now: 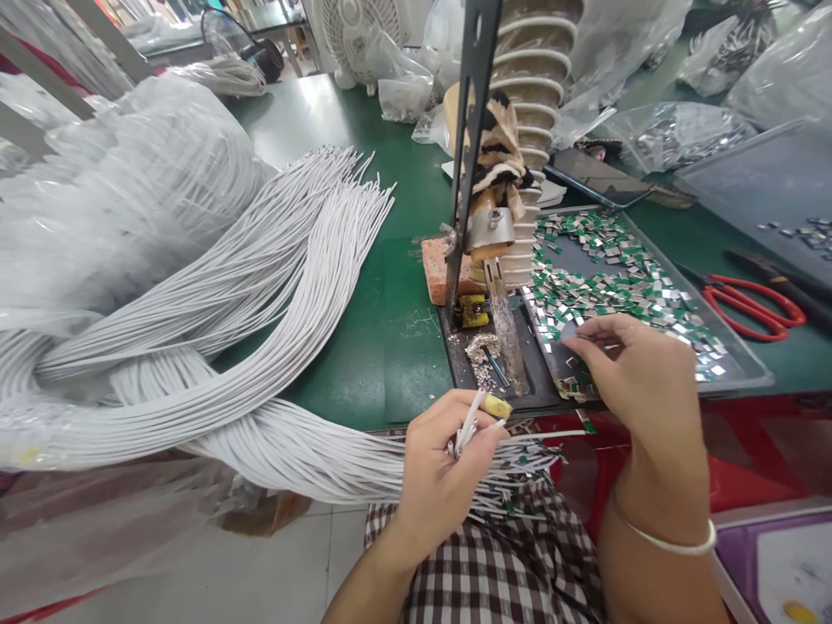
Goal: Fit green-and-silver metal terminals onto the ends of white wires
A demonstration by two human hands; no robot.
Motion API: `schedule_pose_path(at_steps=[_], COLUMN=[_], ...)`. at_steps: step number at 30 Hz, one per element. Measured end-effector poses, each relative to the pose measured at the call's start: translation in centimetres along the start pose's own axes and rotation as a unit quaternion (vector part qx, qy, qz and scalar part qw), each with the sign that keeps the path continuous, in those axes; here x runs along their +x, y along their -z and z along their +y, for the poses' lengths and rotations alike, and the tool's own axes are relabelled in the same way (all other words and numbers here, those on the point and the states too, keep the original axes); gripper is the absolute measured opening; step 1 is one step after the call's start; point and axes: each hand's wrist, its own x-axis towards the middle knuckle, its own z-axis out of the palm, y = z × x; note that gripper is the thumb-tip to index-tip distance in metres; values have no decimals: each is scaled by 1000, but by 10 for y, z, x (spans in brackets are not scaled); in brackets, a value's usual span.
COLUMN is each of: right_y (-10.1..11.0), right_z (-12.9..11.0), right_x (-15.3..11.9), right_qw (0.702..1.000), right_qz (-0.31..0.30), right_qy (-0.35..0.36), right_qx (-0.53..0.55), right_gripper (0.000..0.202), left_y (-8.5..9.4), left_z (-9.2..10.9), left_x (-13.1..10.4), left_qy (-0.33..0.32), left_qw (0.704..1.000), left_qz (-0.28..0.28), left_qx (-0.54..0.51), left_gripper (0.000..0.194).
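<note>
My left hand (448, 459) is closed around a few white cables (469, 420), whose cut ends stick up between thumb and fingers. Its index fingertip has a yellow wrap (497, 407). Below that hand, a long bundle of white cables (312, 455) crosses my lap, with small green boards at its right-hand ends. My right hand (633, 373) is pinched over the left edge of a clear tray (757, 374) of small green-and-silver circuit boards (614, 286). What lies between its fingertips is too small to make out. Ahead stands a soldering iron (503, 325), tip down over a dark base plate (546, 381).
A ridged duct hose (533, 104) and a black perforated upright (471, 113) rise behind the iron, beside an orange brick (437, 270). Red-handled scissors (754, 303) lie right of the tray. More white cables (325, 251) and plastic-wrapped bundles (143, 191) fill the left.
</note>
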Motion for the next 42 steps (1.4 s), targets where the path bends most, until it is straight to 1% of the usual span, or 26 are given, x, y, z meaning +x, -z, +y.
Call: schedule_pose_path(at_steps=[3,4,6,9,10,11,12,14,17,20,23,26,29,35,39,42], right_y=[6,7,7,5,3,1,-1,-5,-9,-10,-10,-12,-14,-17,-18,-19], right_z=[-23,-31,-45,-59,-61,-63,-64,-64,-62,-60,-59,-60,-63,-66,-65,-66], right_x=[-22,-31,-48,-66,-69,-71,-73,-74,-76,-78,-79,-81,-83,-85,-85,-86], right_qw=[999,997,994,979,975,973,974,976,975,977,978,980,978,977,976,974], right_qz=[25,41,34,-32,-46,-49,-41,-23,-25,1,30,30,39,43,59,55], right_qy=[-11,-18,-20,-31,-35,-35,-31,-11,23,9,-16,5,31,42,54,56], right_qx=[23,57,102,197,216,223,223,216,219,214,203,199,202,205,203,211], right_gripper=[15,15,12,10,7,3,3,10,13,14,12,12,15,16,15,17], left_y=[0,0,0,-1,-2,-2,-2,-2,-1,2,4,1,-1,-4,-5,-5], left_z=[-1,-2,-2,0,1,2,3,4,6,6,5,5,6,6,5,5], left_x=[1,1,2,3,4,5,5,6,6,5,5,7,9,10,8,8], left_qy=[19,29,47,51,44,35,25,10,-4,-8,12,26,9,5,22,14], left_qw=[1000,999,998,998,998,998,998,998,999,998,997,996,997,999,999,999], left_qz=[-13,-16,-24,-30,-31,-33,-34,-34,-31,-49,-61,-54,-42,-9,-11,-16], left_qx=[-20,-25,-30,-31,-33,-36,-41,-46,-38,-28,-39,-58,-60,-34,-36,-36], left_gripper=[25,26,29,30,29,29,28,29,28,27,30,30,30,28,28,27])
